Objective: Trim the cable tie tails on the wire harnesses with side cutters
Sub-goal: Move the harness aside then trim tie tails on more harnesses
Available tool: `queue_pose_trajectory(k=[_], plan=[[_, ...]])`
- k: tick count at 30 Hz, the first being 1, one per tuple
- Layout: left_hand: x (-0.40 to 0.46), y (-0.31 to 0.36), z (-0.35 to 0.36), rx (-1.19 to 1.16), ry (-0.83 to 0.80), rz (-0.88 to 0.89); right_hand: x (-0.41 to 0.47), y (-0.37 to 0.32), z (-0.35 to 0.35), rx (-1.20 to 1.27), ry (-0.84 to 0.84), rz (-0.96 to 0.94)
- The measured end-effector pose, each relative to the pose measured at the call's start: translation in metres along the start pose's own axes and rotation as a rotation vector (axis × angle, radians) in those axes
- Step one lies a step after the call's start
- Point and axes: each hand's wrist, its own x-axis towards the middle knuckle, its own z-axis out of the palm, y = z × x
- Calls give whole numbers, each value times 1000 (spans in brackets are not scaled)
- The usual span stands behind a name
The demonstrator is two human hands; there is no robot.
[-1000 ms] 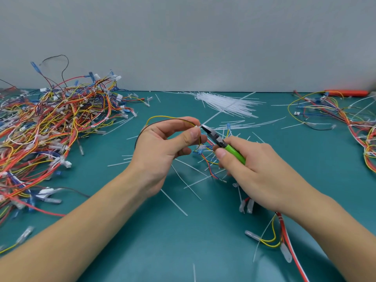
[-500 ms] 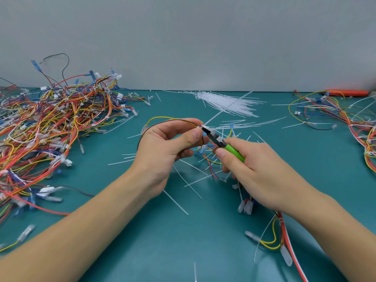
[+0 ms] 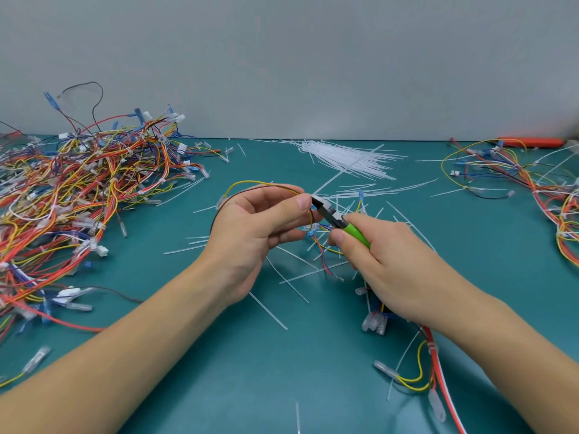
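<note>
My left hand (image 3: 257, 233) pinches a thin yellow and dark wire harness (image 3: 250, 184) between thumb and fingers above the middle of the teal table. Its loop arches over my knuckles. My right hand (image 3: 388, 264) grips green-handled side cutters (image 3: 340, 222), whose dark jaws touch the harness right at my left thumb tip. The cable tie at that spot is hidden by thumb and jaws. More of this harness, with red, blue and yellow wires (image 3: 326, 258), hangs between my hands.
A big tangle of coloured harnesses (image 3: 72, 195) fills the left side. Another harness pile (image 3: 532, 183) lies at the right edge, with an orange tool (image 3: 532, 141) behind it. A bundle of white cable ties (image 3: 344, 158) lies at the back. Cut tails litter the table (image 3: 194, 355).
Both hands have stayed almost in place; the cutter jaws remain at my left thumb tip on the harness.
</note>
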Motion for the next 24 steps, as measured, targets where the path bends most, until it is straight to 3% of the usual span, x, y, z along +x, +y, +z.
queue_pose_trajectory(k=[12, 16, 19, 24], plan=[[4, -1, -4, 21, 20, -12, 2, 4, 3, -7, 58, 33], [7, 1, -9, -5, 63, -16, 5, 7, 1, 301, 89, 79], [9, 2, -14, -36, 93, -21, 11, 11, -8, 599, 201, 169], [17, 3, -25, 5, 214, -28, 16, 23, -29, 716, 345, 280]])
